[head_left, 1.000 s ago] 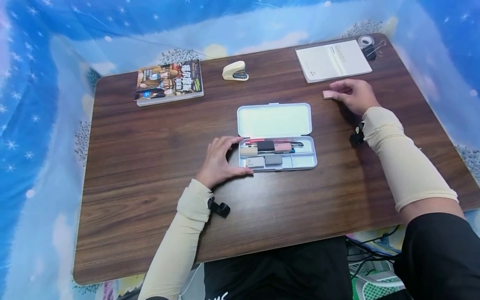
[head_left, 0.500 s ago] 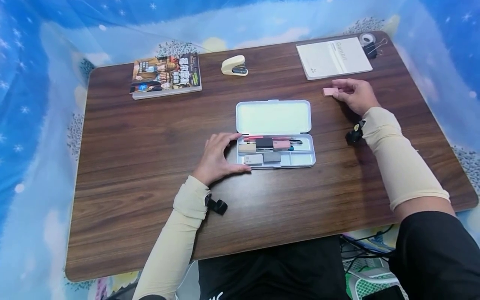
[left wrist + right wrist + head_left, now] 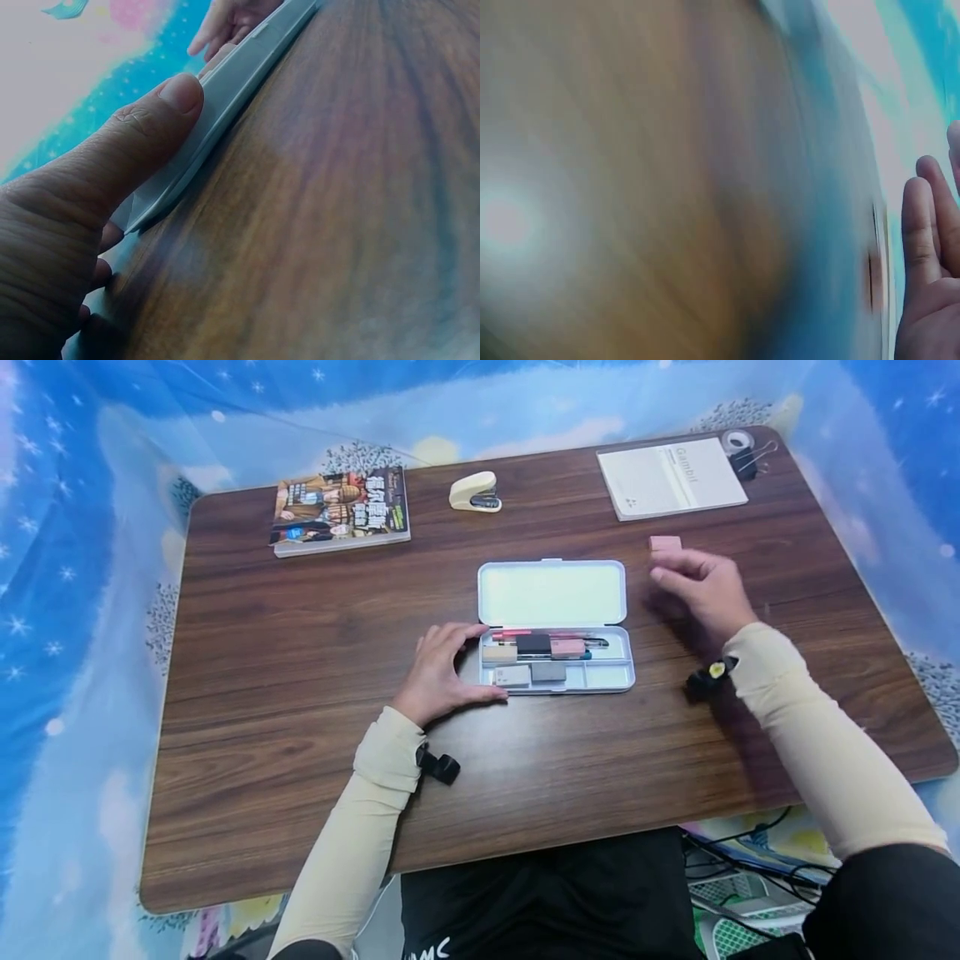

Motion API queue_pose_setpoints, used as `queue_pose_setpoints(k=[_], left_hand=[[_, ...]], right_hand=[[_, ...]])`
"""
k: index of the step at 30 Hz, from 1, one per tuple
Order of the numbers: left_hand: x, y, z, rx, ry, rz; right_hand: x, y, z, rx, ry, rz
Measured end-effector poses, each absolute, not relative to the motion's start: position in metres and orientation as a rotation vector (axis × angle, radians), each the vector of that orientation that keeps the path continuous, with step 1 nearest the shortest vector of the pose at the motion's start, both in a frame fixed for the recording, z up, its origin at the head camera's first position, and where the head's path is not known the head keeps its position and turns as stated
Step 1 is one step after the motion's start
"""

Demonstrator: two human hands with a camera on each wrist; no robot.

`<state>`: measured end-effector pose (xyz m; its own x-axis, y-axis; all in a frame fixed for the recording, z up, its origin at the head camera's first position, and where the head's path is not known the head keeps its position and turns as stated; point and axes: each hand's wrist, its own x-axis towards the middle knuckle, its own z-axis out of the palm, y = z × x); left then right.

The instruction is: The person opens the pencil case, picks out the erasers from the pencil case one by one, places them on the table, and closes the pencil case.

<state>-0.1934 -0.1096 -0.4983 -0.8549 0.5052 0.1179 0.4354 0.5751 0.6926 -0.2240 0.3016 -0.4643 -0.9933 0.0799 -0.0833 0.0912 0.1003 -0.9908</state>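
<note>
In the head view, the left hand (image 3: 438,672) rests on the tabletop (image 3: 300,643) at the left end of the open pencil case (image 3: 555,631), with the thumb along the near corner and the fingers curved round the far corner, so its grip holds the case steady. The case lies in the middle of the tabletop, lid folded back flat, and its tray holds pens and several small blocks. The right hand (image 3: 701,589) is in the air to the right of the lid, fingers loosely bent and holding nothing. The pink eraser (image 3: 665,543) lies just beyond its fingertips, apart from them, near the white booklet (image 3: 671,477). Further back are a stapler (image 3: 474,493), a comic book (image 3: 341,512), a tape roll (image 3: 737,441) and a binder clip (image 3: 747,460). In the left wrist view, the thumb (image 3: 112,157) presses flat against the thin plastic edge of the case. The right wrist view is very blurred; it shows only straight fingers (image 3: 922,240) at the right edge and brown wood, so the grip seems to be relaxed and empty. I judge the eraser to be light, a little soft and not slippery, with nothing fragile about it; a pinch across its two short sides between thumb and forefinger would be enough.
</note>
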Motion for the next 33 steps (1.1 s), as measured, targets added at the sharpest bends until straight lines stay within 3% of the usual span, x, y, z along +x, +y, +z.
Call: queue_pose_setpoints(k=[7,17,33], left_hand=[[-0.196,-0.110,-0.498,0.799,2.708,1.139],[-0.196,-0.110,-0.499,0.824,2.726,1.156],[-0.193,-0.109,-0.497,0.822,2.719,1.131]], right_hand=[[-0.184,0.254,-0.466,-0.034,2.309,-1.807],[-0.180,0.224,-0.468,-0.277,2.563,-1.351],[-0.175,0.222,-0.473,-0.293,2.608,-1.434]])
